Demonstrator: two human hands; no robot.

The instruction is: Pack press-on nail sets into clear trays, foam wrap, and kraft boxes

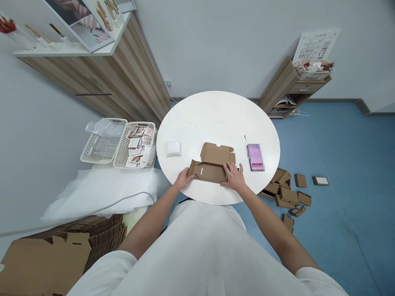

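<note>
A brown cardboard box (212,172), partly folded, lies on the white round table (216,115) near its front edge. Its lid panel with side tabs stretches out flat behind the tray part. At the box's left end, my left hand (185,177) pinches the raised side wall. My right hand (233,176) grips the right end, its fingers bent over the wall and partly hiding it. To the left lies a small white packet (173,149). A phone-like purple object (256,157), blurred out, rests on the right.
Two white baskets hold clear plastic packaging (106,137) and printed sachets (140,146). White sheets (105,191) and stacked flat cardboard (46,259) are at lower left. Several small boxes (288,195) lie on the blue floor at right. Wooden cabinets (123,78) stand behind.
</note>
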